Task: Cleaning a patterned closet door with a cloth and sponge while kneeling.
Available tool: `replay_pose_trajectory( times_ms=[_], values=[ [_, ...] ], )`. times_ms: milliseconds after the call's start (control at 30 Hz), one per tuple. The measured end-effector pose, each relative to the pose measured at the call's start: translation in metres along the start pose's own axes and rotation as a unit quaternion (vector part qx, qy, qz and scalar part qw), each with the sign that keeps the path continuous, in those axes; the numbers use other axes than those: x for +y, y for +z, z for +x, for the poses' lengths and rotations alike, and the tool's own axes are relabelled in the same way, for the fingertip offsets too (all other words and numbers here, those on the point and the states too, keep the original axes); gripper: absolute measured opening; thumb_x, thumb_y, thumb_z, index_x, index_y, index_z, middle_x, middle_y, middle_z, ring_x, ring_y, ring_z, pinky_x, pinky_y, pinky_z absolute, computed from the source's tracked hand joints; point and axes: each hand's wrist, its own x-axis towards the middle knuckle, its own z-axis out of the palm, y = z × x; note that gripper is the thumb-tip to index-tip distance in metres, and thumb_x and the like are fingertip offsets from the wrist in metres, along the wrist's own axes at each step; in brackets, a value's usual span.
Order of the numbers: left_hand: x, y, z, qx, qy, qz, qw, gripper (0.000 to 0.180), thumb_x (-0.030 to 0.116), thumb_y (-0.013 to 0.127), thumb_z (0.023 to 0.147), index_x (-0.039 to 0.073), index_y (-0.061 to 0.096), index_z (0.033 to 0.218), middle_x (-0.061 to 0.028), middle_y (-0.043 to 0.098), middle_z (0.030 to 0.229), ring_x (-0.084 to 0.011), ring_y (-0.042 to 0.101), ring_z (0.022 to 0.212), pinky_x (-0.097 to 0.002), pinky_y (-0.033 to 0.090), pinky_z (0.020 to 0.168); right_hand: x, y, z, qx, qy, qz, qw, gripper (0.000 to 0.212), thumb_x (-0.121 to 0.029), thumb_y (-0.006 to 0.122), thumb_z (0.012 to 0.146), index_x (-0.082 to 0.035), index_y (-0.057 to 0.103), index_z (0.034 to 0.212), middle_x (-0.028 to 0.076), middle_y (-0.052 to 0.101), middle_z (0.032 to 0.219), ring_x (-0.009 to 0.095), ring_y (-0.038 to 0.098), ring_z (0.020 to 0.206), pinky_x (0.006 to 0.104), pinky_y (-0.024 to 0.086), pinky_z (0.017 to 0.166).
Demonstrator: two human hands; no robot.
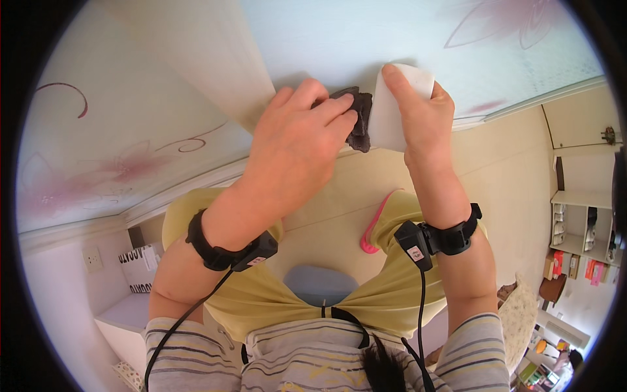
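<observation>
In front of a pale blue door panel (326, 32) with a pink flower pattern, both my hands are raised close together. My left hand (294, 144) is closed on a folded dark grey cloth (360, 127), which sticks out past the fingertips. A white sponge block (386, 121) is gripped in my right hand (424, 117), the thumb lying over its face. The cloth's right edge is right beside the sponge; I cannot tell whether they touch. Whether either one presses on the panel is also unclear.
A cream door stile (202, 52) separates the blue panel from another flowered panel (91, 157) at left. Below me are a tiled floor (509, 163), a blue-grey seat (320, 282) and a pink slipper (370, 243). White shelves (575, 219) with small items stand far right.
</observation>
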Motion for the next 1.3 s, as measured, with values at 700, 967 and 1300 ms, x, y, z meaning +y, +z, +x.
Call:
replay_pose_trajectory(
  times_ms=[700, 967, 1300],
  values=[
    [0.0037, 0.0029, 0.0025, -0.007, 0.004, -0.003, 1.0, 0.035, -0.005, 0.065, 0.065, 0.0, 0.071, 0.099, -0.0051, 0.071, 0.112, -0.0246, 0.058, 0.093, -0.0378, 0.049, 0.077, -0.0011, -0.0022, 0.0005, 0.021, -0.062, -0.019, 0.998, 0.03, -0.024, 0.079, 0.077, 0.002, 0.07, 0.087, 0.005, 0.07, 0.079, 0.011, 0.063, 0.071, 0.0284, 0.053, 0.067],
    [0.004, -0.0003, 0.0024, 0.004, 0.004, -0.004, 1.0, 0.036, -0.005, 0.064, 0.065, 0.0, 0.071, 0.1, -0.005, 0.07, 0.112, -0.0247, 0.058, 0.093, -0.0381, 0.049, 0.077, -0.0072, -0.0009, -0.0005, 0.041, -0.066, -0.02, 0.997, 0.028, -0.023, 0.078, 0.075, 0.003, 0.069, 0.083, 0.005, 0.07, 0.076, 0.011, 0.062, 0.069, 0.0285, 0.052, 0.066],
    [0.0048, -0.002, 0.0021, 0.006, 0.002, -0.005, 1.0, 0.035, -0.005, 0.065, 0.065, 0.0, 0.071, 0.1, -0.0049, 0.071, 0.111, -0.0243, 0.058, 0.093, -0.0379, 0.049, 0.077, -0.0067, -0.002, -0.0013, 0.027, -0.087, -0.059, 0.994, 0.032, -0.027, 0.081, 0.077, 0.0, 0.07, 0.09, 0.005, 0.069, 0.085, 0.012, 0.062, 0.073, 0.0283, 0.051, 0.069]
  ],
)
